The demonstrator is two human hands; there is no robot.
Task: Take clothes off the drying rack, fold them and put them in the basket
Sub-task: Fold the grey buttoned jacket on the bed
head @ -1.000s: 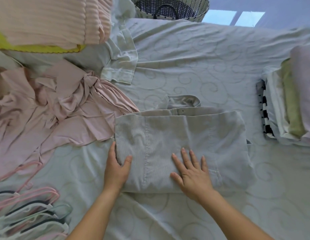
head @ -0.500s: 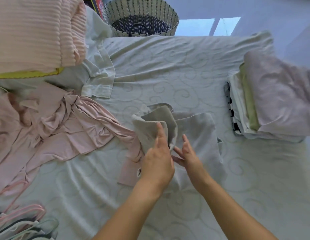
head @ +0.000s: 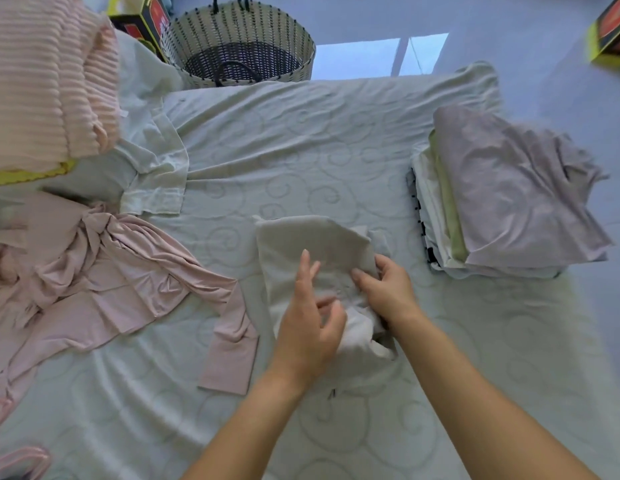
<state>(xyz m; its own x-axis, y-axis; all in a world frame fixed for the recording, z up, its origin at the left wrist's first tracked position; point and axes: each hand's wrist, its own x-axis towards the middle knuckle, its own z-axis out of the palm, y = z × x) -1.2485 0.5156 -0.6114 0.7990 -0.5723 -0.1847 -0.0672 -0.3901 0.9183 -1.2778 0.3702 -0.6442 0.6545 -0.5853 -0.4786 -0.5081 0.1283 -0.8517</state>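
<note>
Head view: at far left a pink ribbed knit (head: 41,81) lies heaped above a crumpled pink jersey top (head: 93,278), thin and drapey, with one sleeve trailing toward the middle. A pale green shirt (head: 156,174) lies between them and the woven basket (head: 242,39), which stands on the floor beyond the bed (head: 301,143). At centre the grey garment (head: 308,244) lies on the swirl-patterned sheet, partly folded into a rough rectangle, with paler lining showing at its near end. The left hand (head: 312,327) is over its near half, forefinger straight and the other fingers loosely bent; whether they nip cloth I cannot tell. The right hand (head: 384,289) has its fingers curled, pinching the garment's right edge. The cloth looks light, soft, matte and limp, likely to slump out of its fold, so it is best lifted from under the folded edges with both hands. At right sits a stack of folded clothes (head: 509,202), lilac on top.
</note>
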